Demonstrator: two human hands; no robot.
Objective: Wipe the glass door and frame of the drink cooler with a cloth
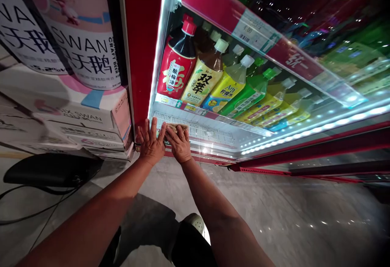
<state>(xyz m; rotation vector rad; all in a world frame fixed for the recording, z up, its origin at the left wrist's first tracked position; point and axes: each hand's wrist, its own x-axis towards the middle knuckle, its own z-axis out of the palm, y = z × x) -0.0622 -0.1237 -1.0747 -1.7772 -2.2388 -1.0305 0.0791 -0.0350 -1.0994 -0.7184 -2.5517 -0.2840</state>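
Both my hands reach to the bottom left corner of an open drinks fridge. My left hand [151,142] lies flat with its fingers spread on the fridge's red frame [140,56] and white floor grille [201,131]. My right hand [179,142] presses down on a brownish cloth or sponge [175,127] on that grille, its fingers together over it. Just above stands a row of large bottles: a red-labelled one [176,66], a yellow-labelled tea [204,78], and several yellow and green ones [243,92] to the right.
Stacked cartons with pink print [91,117] stand left of the fridge under a beer poster [85,52]. A black object [51,169] with a cable lies on the grey floor. An upper shelf with a red price strip [252,31] overhangs the bottles. My shoe [195,222] shows below.
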